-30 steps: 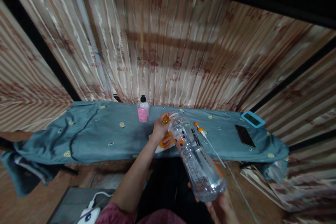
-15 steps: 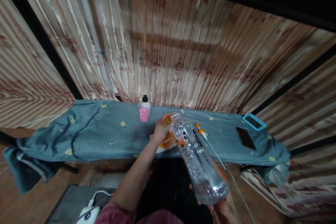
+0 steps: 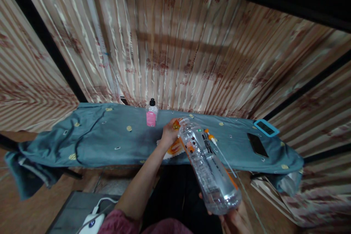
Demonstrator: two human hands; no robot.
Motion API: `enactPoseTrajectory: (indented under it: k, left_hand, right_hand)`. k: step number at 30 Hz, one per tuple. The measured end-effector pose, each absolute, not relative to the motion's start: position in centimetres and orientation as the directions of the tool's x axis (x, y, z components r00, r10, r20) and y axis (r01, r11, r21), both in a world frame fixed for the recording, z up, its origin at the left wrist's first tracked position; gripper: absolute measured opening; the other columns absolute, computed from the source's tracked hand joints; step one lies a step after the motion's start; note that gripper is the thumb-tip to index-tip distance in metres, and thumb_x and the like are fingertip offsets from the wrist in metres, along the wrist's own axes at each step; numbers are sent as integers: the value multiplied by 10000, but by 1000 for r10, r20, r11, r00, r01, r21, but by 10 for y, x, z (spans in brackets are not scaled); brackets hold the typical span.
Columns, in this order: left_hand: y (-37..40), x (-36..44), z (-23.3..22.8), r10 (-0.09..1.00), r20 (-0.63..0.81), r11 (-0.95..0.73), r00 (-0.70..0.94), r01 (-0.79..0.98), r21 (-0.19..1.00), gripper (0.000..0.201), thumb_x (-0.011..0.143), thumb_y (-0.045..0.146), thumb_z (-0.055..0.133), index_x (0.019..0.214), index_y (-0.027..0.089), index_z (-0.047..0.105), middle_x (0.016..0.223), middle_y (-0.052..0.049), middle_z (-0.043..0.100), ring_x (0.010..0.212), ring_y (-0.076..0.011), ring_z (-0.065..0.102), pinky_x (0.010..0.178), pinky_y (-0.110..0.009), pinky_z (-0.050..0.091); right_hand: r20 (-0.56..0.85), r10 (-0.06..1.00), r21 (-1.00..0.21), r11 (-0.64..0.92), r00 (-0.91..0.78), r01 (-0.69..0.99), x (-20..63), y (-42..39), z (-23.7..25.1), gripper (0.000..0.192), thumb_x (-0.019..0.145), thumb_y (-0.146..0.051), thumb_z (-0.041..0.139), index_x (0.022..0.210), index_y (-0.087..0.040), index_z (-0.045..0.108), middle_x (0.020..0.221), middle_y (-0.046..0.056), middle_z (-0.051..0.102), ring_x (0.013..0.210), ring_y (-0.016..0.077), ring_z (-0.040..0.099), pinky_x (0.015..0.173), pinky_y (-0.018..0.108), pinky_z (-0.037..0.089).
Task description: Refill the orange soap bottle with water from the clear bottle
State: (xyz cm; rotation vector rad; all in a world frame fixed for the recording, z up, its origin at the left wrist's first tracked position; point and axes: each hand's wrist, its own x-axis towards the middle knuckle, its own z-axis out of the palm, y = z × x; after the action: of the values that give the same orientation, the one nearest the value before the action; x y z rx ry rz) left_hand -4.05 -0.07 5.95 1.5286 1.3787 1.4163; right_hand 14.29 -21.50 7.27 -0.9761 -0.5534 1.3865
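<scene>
A large clear plastic bottle [image 3: 212,170] with a silver and orange label lies tilted, its mouth up and to the left. Beneath its base, my right hand [image 3: 236,219] is closed and supports it. My left hand [image 3: 169,133] is closed at the bottle's mouth around a small see-through amber thing [image 3: 176,125], whose kind I cannot make out. Under the left wrist, an orange-patterned flat piece [image 3: 175,148] with a white scalloped edge is partly hidden. An orange and white pump top [image 3: 211,137] with a long tube lies just beyond the large bottle.
A small pink-labelled bottle [image 3: 151,117] with a black cap stands on the blue-green cloth [image 3: 95,135]. To the right lie a dark phone [image 3: 257,145] and a blue-framed digital timer [image 3: 265,128]. A white device [image 3: 93,223] with a cable sits low at left.
The large bottle's base has shifted slightly to the right. Both hands keep their hold.
</scene>
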Motion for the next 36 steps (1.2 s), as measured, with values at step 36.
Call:
enactPoseTrajectory:
  k: [36]
  left_hand:
    - [-3,-41,60,950,296,-261,-96,273,926,259,757,345,640,964,191,656,899,-37,745,835,-210,691,752,-298,524]
  right_hand:
    - [-232,959,-820,-105,160,-562,145,-218,73,533,494,-451,912,967,-312,709,836,51,759,926,293,697,592,274,566]
